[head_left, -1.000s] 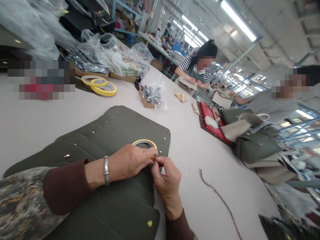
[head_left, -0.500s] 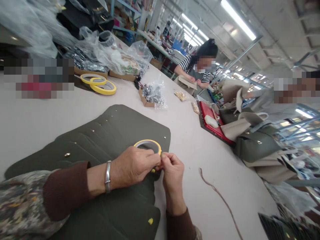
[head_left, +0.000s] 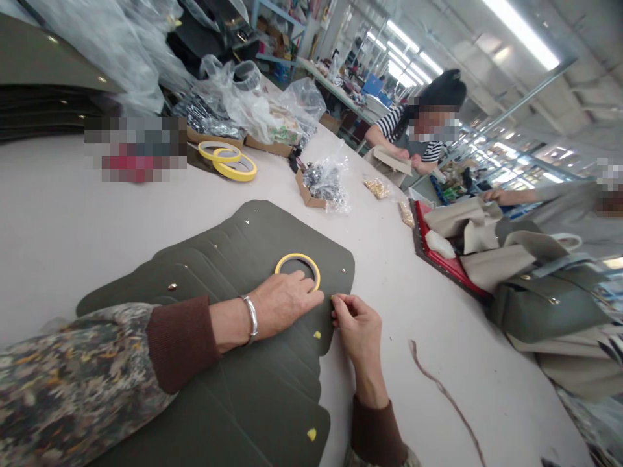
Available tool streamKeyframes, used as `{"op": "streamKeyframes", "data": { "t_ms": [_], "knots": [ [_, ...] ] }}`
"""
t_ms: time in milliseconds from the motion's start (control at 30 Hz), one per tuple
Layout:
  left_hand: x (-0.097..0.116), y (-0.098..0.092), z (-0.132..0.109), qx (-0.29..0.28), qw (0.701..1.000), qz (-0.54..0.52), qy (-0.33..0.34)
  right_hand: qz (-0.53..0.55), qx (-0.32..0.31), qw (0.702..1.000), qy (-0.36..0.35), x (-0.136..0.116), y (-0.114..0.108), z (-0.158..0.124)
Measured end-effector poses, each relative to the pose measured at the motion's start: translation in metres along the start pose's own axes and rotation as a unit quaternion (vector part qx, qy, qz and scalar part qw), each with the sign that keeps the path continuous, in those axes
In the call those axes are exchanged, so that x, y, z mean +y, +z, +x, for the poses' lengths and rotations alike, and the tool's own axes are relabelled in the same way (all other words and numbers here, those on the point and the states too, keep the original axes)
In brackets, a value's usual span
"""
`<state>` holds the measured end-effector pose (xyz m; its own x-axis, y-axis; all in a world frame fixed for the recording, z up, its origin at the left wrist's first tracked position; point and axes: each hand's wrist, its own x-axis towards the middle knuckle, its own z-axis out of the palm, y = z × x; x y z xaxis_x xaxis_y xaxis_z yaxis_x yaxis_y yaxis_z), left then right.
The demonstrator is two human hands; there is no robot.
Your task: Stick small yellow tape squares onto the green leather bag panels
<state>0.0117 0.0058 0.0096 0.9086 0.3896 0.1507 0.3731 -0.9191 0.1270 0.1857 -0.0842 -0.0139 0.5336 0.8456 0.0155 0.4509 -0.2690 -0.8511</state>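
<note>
My left hand [head_left: 287, 301] has its fingers closed over the near edge of a roll of yellow tape [head_left: 318, 275], above a fanned stack of dark green panels [head_left: 272, 237]. Just right of it, my right hand [head_left: 359, 324] pinches a tiny piece of yellow tape [head_left: 333, 297] between thumb and fingertip, near the stack's right edge. One yellow tape scrap [head_left: 317, 335] lies on a panel below the hands, and another scrap [head_left: 311, 434] is on a panel nearer to me. Small metal studs show along the panels.
Two yellow tape rolls [head_left: 236, 167] lie at the back left, near plastic bags [head_left: 243, 97]. A small box of bagged hardware [head_left: 321, 185] stands beyond the stack. A brown cord [head_left: 445, 392] lies at right. Bag parts [head_left: 545, 305] pile up on the right. Two people work across the table.
My hands have drawn apart, the right one carrying a tiny piece of tape away from the roll. A yellow scrap now shows on the panel below them. The camera view has shifted left.
</note>
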Motion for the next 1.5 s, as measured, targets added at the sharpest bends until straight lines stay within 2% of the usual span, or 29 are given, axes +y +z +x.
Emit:
{"op": "streamKeyframes", "data": {
  "t_ms": [167,267,400,467,533,633,733,833,933,1033,1100,1167,1267,1333,1500],
  "knots": [
    [-0.001,0.000,-0.002,-0.003,1.000,-0.004,0.001,-0.119,0.016,0.990,-0.078,-0.004,0.005,0.002],
    [-0.001,0.002,-0.005,0.001,1.000,-0.004,-0.001,-0.144,0.038,0.987,-0.062,-0.005,0.007,0.004],
    [0.000,0.006,-0.008,0.018,1.000,0.000,0.006,-0.064,0.048,0.997,0.006,0.001,0.003,-0.001],
    [-0.001,0.007,-0.009,0.024,1.000,-0.002,0.010,-0.017,0.035,0.999,0.013,0.005,0.000,-0.006],
    [-0.001,0.007,-0.008,0.024,1.000,-0.006,0.011,-0.037,0.035,0.998,-0.028,0.008,0.001,-0.009],
    [-0.001,0.005,-0.008,0.017,1.000,-0.006,0.013,-0.127,0.059,0.984,-0.112,0.008,0.007,-0.009],
    [-0.002,0.002,-0.007,0.020,0.999,-0.012,0.026,-0.183,0.071,0.969,-0.149,0.005,0.013,-0.005],
    [-0.005,-0.001,-0.007,0.033,0.998,-0.032,0.037,-0.200,0.052,0.966,-0.156,0.001,0.012,-0.003],
    [-0.009,-0.004,-0.008,0.067,0.995,-0.052,0.046,-0.198,-0.028,0.969,-0.145,-0.004,0.003,-0.007],
    [-0.013,-0.005,-0.009,0.108,0.990,-0.078,0.055,-0.180,-0.103,0.974,-0.092,-0.008,-0.003,-0.014],
    [-0.013,-0.004,-0.009,0.124,0.985,-0.103,0.055,-0.167,-0.097,0.979,-0.062,-0.008,-0.004,-0.017],
    [-0.014,-0.002,-0.009,0.139,0.980,-0.132,0.055,-0.132,-0.062,0.988,-0.059,-0.008,-0.002,-0.018],
    [-0.014,0.001,-0.010,0.167,0.972,-0.154,0.055,-0.012,-0.023,0.995,-0.094,-0.009,0.001,-0.019],
    [-0.014,0.003,-0.010,0.178,0.972,-0.143,0.054,0.040,-0.009,0.988,-0.146,-0.012,0.001,-0.020],
    [-0.010,0.003,-0.010,0.170,0.977,-0.117,0.047,-0.021,-0.004,0.960,-0.278,-0.021,0.004,-0.022]
  ]
}}
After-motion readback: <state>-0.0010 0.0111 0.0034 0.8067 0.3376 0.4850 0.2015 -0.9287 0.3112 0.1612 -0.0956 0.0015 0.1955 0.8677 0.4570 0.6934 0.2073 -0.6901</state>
